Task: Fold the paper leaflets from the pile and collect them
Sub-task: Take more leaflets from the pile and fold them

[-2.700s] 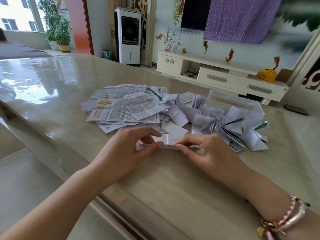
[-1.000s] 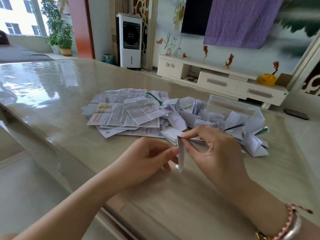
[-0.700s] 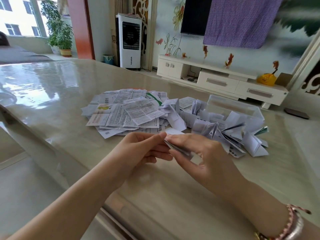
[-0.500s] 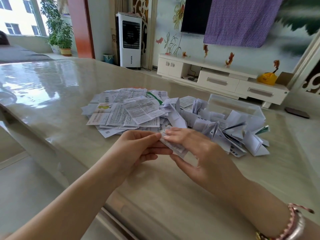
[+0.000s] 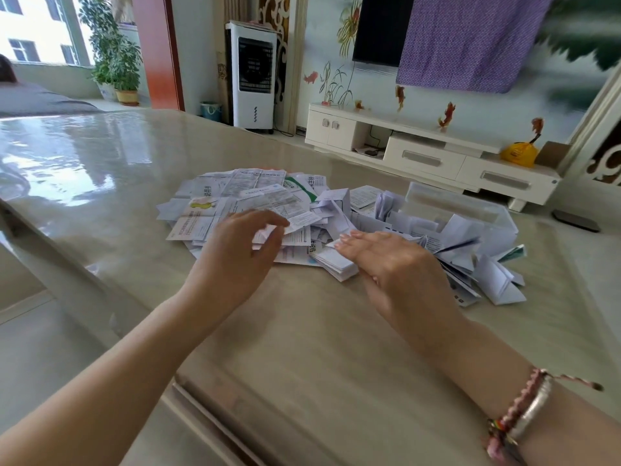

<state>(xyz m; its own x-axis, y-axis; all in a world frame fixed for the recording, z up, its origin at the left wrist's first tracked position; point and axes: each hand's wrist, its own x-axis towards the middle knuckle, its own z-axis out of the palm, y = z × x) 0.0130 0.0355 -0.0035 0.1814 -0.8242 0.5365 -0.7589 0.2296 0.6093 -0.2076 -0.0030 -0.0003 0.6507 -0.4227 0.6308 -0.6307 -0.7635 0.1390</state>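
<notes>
Between leaflets, I judge. My left hand (image 5: 240, 253) hovers loosely curled over the flat pile (image 5: 242, 210), holding nothing. My right hand (image 5: 386, 260) lies spread, fingers straight, beside a folded leaflet (image 5: 334, 262) on the table (image 5: 302, 331). Next: pinch one flat sheet free.

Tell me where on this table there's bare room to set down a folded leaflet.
Free: the near table strip between both forearms, and the far left tabletop beyond the flat leaflet pile. Crowded: the middle, where the left hand and right hand hover by the pile, the folded leaflets and the clear box.
</notes>
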